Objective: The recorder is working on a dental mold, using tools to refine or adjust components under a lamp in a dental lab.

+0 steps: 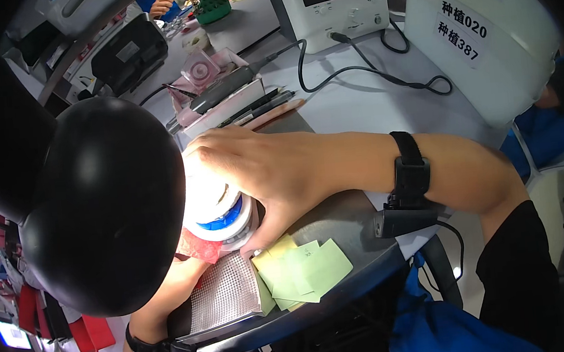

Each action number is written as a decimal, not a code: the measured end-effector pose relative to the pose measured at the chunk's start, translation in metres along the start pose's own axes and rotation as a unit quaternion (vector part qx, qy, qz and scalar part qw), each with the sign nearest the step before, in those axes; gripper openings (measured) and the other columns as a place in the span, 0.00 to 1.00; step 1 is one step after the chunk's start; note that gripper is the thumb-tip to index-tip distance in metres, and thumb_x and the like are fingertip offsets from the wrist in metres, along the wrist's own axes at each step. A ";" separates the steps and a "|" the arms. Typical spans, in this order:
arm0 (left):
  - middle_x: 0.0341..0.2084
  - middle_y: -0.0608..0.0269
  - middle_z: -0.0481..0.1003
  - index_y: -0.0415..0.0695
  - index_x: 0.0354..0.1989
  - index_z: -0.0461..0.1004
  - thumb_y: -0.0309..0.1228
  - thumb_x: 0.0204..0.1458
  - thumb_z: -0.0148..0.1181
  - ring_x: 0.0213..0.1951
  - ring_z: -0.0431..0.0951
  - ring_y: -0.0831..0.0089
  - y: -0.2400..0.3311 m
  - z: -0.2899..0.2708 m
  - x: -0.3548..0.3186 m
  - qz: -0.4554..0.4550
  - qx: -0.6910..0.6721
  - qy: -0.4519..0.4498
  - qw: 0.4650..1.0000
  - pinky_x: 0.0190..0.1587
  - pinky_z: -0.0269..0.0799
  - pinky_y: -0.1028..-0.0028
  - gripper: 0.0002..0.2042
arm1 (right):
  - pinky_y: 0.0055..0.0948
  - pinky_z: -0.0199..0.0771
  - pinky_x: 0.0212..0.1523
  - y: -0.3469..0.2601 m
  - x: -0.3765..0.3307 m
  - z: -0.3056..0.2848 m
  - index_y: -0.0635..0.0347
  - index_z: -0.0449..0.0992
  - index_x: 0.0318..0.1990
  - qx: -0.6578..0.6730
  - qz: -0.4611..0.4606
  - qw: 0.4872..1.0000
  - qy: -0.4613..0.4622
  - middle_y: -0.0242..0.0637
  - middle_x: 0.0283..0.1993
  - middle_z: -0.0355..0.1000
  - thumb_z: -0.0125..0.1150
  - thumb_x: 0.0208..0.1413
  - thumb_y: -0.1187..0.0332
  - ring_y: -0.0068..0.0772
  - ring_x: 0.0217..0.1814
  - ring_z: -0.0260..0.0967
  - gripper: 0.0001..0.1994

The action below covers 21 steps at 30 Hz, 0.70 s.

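Two bare hands work at the near edge of a bench [384,112], where strong light washes out part of the scene. The right hand [261,168] is grasping a white round piece with a blue band [222,221], its fingers curved over the far side and its thumb along the near right side. Just beside that piece lies crumpled pink material [200,246]. Most of the left hand [193,271] is hidden behind a black rounded housing [105,206], so I cannot tell whether it grips anything; its visible part is near the pink material. Each wrist wears a black strap, the right one [410,172] with a small box and cable attached.

Nearer the person, a perforated metal sheet [224,291] lies beside overlapping pale green and yellow paper notes [308,270]. Beyond the right hand, several pens [265,106] lie next to a grey corded handpiece [226,90], with a translucent pink tape dispenser [200,68] just behind. Farther back stands a white control unit [340,7] with a lit display; to its right is a large white tub [476,72] bearing labels.
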State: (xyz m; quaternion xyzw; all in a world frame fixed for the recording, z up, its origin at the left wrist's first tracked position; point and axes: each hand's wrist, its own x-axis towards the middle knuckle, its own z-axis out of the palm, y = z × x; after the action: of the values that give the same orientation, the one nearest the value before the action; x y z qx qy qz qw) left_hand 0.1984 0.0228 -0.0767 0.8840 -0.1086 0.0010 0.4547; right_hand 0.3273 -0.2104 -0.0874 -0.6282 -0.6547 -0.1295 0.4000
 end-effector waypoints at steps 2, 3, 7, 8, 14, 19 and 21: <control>0.64 0.49 0.69 0.35 0.75 0.51 0.20 0.44 0.77 0.63 0.72 0.65 0.011 0.003 -0.001 -0.058 -0.079 0.011 0.995 0.67 0.65 0.64 0.50 | 0.48 0.63 0.67 -0.003 0.002 0.001 0.70 0.64 0.60 0.010 0.010 1.000 -0.002 0.54 0.59 0.64 0.83 0.33 0.60 0.58 0.66 0.61 0.46; 0.64 0.49 0.69 0.35 0.75 0.51 0.20 0.44 0.77 0.63 0.72 0.65 0.014 0.001 -0.002 -0.059 -0.074 0.011 0.995 0.67 0.65 0.64 0.50 | 0.49 0.61 0.70 -0.005 0.002 0.002 0.70 0.64 0.60 0.017 0.025 1.000 -0.006 0.54 0.64 0.60 0.84 0.33 0.59 0.60 0.70 0.57 0.47; 0.67 0.49 0.66 0.36 0.76 0.48 0.23 0.43 0.79 0.66 0.70 0.63 0.024 0.009 0.001 -0.088 -0.111 0.007 0.990 0.70 0.63 0.63 0.53 | 0.52 0.60 0.71 -0.017 -0.005 -0.008 0.67 0.68 0.62 -0.077 0.007 0.997 -0.001 0.56 0.70 0.55 0.83 0.36 0.59 0.61 0.73 0.54 0.43; 0.68 0.50 0.65 0.36 0.76 0.49 0.23 0.44 0.79 0.66 0.69 0.63 0.023 0.014 0.002 -0.040 -0.122 0.026 0.991 0.70 0.62 0.63 0.52 | 0.52 0.61 0.71 -0.019 -0.007 -0.017 0.66 0.67 0.63 -0.111 0.014 0.993 -0.037 0.54 0.70 0.56 0.82 0.38 0.58 0.59 0.73 0.54 0.44; 0.69 0.55 0.64 0.38 0.77 0.48 0.24 0.47 0.78 0.69 0.64 0.67 0.018 0.014 -0.001 -0.016 -0.035 0.024 0.999 0.72 0.57 0.66 0.51 | 0.46 0.68 0.62 0.019 -0.026 -0.052 0.61 0.76 0.51 -0.096 0.079 0.992 -0.004 0.42 0.55 0.73 0.74 0.47 0.64 0.47 0.62 0.67 0.24; 0.64 0.50 0.70 0.37 0.72 0.54 0.28 0.42 0.82 0.64 0.72 0.63 0.011 0.014 -0.006 -0.045 -0.109 0.075 0.990 0.70 0.61 0.61 0.50 | 0.42 0.73 0.52 0.029 -0.033 -0.052 0.58 0.79 0.36 -0.190 0.146 0.969 -0.059 0.36 0.40 0.77 0.68 0.49 0.71 0.42 0.48 0.73 0.07; 0.63 0.51 0.71 0.36 0.71 0.55 0.28 0.42 0.82 0.63 0.73 0.63 0.012 0.010 -0.002 -0.071 -0.070 0.049 0.994 0.69 0.63 0.62 0.49 | 0.37 0.73 0.53 0.034 -0.038 -0.050 0.60 0.81 0.39 -0.276 0.106 0.951 -0.087 0.37 0.43 0.76 0.66 0.51 0.74 0.42 0.50 0.72 0.07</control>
State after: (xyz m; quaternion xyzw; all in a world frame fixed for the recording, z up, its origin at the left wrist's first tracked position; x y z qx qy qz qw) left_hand 0.1936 0.0083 -0.0730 0.8543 -0.0230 0.0043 0.5193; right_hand 0.3730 -0.2653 -0.0929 -0.7889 -0.5551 -0.2068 0.1635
